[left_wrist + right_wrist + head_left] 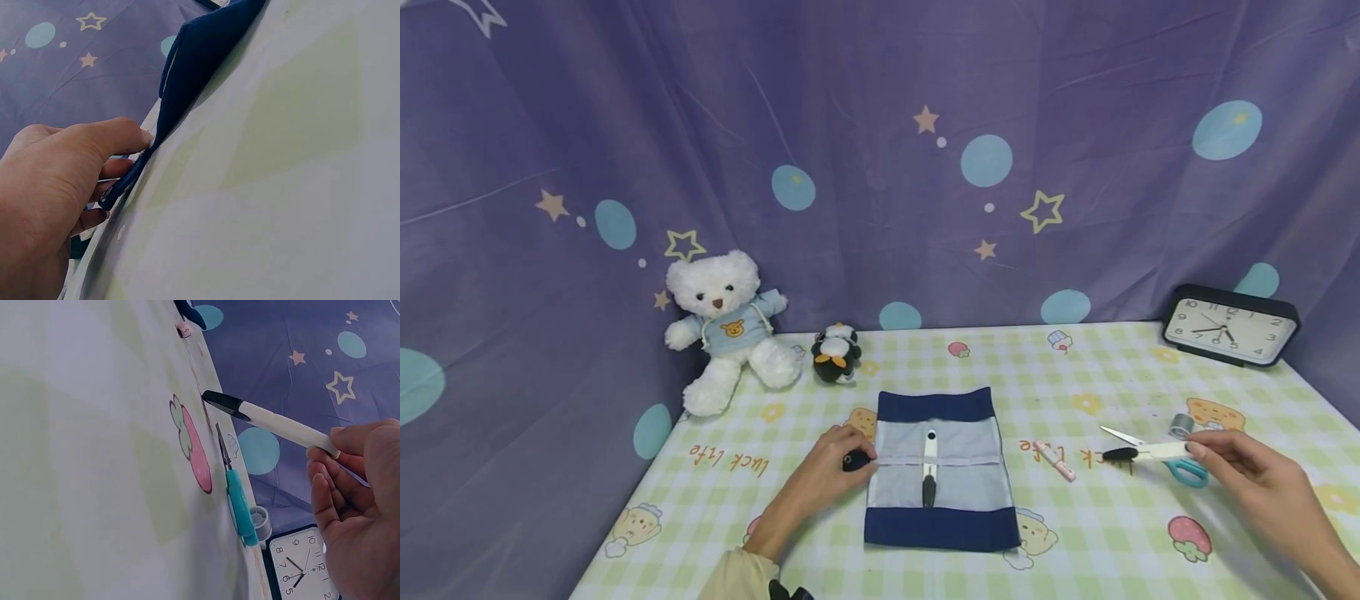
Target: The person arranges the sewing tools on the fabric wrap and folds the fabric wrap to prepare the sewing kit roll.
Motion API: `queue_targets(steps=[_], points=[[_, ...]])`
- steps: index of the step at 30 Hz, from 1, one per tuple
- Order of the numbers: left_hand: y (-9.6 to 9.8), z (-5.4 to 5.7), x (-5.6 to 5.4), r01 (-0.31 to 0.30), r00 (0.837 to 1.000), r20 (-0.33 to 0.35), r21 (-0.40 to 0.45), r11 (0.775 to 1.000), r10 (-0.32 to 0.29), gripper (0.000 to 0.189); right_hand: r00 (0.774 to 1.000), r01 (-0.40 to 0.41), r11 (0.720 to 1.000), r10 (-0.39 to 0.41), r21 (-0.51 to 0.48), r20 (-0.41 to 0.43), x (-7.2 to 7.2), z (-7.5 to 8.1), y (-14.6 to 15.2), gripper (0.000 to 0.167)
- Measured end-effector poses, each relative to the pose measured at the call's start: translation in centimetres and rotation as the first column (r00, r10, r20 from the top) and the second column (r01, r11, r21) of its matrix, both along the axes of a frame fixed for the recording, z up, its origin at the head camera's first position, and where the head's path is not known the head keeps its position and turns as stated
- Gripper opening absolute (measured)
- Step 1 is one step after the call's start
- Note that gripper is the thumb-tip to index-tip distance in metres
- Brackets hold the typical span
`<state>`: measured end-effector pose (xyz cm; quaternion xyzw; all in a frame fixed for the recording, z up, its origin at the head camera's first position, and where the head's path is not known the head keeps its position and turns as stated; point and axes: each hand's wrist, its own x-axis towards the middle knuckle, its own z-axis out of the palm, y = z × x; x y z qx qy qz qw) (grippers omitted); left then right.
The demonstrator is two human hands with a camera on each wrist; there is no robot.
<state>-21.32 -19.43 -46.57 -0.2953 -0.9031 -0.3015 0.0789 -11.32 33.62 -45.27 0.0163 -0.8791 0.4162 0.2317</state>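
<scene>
A cloth pouch (pixel 891 433), grey with navy bands, lies unfolded on the table. A white tool (pixel 931 450) with a black lower end and a dark dot near its top lies along its middle, crossing the pale strip. My left hand (pixel 831 462) pinches the pouch's left edge at a dark rounded tab (pixel 855 460); in the left wrist view, navy cloth (pixel 200 56) runs from the fingers. My right hand (pixel 1262 471) holds a white pen (pixel 281 425) by its white end, with the black cap pointing left. It is above the table, near teal-handled scissors (pixel 1187 472).
Behind the scissors stands a grey roll (pixel 1181 427). A pink-and-white stick (pixel 1056 462) lies right of the pouch. At the back are a white teddy bear (pixel 733 329), a penguin toy (pixel 836 354) and a black-framed clock (pixel 1231 325). A purple curtain (pixel 880 167) hangs behind the table.
</scene>
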Motion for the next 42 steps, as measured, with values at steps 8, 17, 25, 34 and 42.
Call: queue_targets(steps=[8, 17, 25, 34, 42], points=[[0.1, 0.2, 0.1, 0.001, 1.0, -0.002, -0.004, 1.0, -0.001, 0.01, 0.999, -0.047, 0.998, 0.046, -0.048, -0.022, -0.3, 0.8, -0.6, 0.016], [0.1, 0.2, 0.1, -0.006, 1.0, -0.017, -0.021, 1.0, 0.005, 0.01, 0.991, -0.128, 0.987, 0.124, -0.093, -0.048, -1.0, 1.4, -1.8, 0.018], [0.1, 0.3, 0.1, -0.01, 0.999, -0.031, -0.047, 0.999, 0.008, 0.01, 0.978, -0.208, 0.974, 0.205, -0.093, -0.047, -1.8, 1.8, -3.7, 0.018], [0.2, 0.5, 0.2, -0.018, 0.999, -0.03, -0.073, 0.997, 0.015, 0.009, 0.957, -0.287, 0.952, 0.281, -0.102, -0.072, -3.7, 2.3, -5.9, 0.016], [0.5, 0.8, 0.1, 0.013, 0.999, -0.038, -0.078, 0.997, -0.016, 0.009, 0.932, -0.359, 0.923, 0.346, -0.137, -0.112, -5.8, 2.5, -8.0, 0.016]])
